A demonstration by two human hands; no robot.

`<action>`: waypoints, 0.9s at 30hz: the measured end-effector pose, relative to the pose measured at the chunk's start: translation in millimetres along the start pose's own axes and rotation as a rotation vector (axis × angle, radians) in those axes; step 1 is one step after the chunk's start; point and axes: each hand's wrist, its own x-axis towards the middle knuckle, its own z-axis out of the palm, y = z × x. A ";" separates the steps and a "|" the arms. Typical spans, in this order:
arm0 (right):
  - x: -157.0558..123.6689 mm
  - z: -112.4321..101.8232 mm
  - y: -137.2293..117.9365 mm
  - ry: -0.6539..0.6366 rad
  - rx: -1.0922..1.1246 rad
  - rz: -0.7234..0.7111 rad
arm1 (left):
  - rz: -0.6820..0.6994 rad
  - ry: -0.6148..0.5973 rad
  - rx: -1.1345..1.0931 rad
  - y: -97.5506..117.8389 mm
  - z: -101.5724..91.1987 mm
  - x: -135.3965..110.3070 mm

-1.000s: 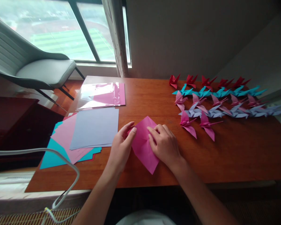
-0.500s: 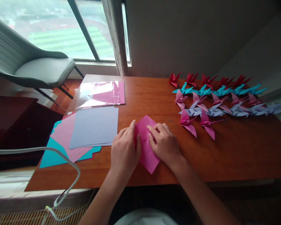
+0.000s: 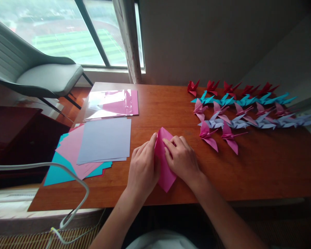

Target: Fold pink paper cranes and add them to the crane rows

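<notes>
A pale padded chair with dark legs stands before a window, which looks onto a striped green sports field. Right of the chair, a light curtain hangs gathered; nearer than the chair are a dark cabinet and a looping white cable.

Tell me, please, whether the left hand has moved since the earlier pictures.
Yes: judged against the pale lavender sheets on the table, the left hand has moved right, farther over the magenta paper.
</notes>
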 end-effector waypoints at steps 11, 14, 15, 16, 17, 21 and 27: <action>4.1 -1.8 -1.2 -0.050 -0.025 0.008 | -0.029 -0.132 0.248 12.1 4.2 -5.7; 6.7 -4.2 -0.1 -0.083 -0.026 0.013 | 0.022 -0.155 0.269 14.9 8.0 -9.1; 7.7 -5.1 0.6 -0.095 -0.024 0.012 | 0.040 -0.167 0.268 15.1 8.6 -10.2; 8.8 -5.9 1.5 -0.107 -0.020 0.010 | 0.056 -0.180 0.267 14.9 8.6 -11.0; 10.1 -6.7 2.3 -0.120 -0.018 0.006 | 0.070 -0.196 0.265 14.4 8.1 -11.6; 15.6 -9.5 3.3 -0.163 -0.034 -0.001 | 0.127 -0.247 0.252 11.4 2.5 -11.6; 20.7 -10.3 0.7 -0.189 -0.057 0.008 | 0.187 -0.309 0.229 9.3 -3.2 -11.1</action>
